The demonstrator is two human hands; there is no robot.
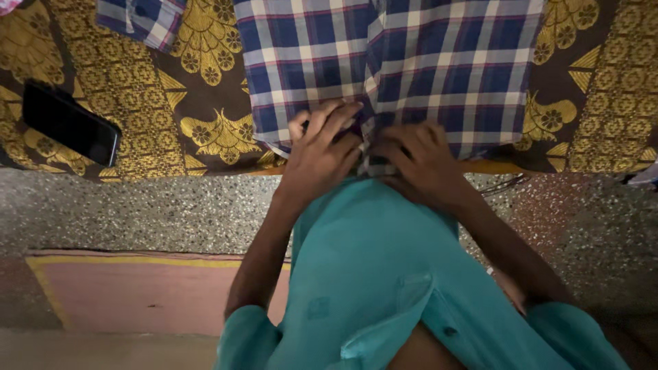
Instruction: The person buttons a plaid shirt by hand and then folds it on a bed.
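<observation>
Both hands, the left hand (322,147) and right hand (418,161), pinch the checked shirt (391,62) hem at the bench (123,89) edge; uneven pulling risks dragging it skewed or nudging the nearby phone (68,123).

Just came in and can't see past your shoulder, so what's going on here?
A person in a teal shirt has both hands on the near edge of a blue, white and red checked shirt spread over a brown cloth with gold floral print. The left hand and right hand pinch the fabric at its middle. A black phone lies to the left.
</observation>
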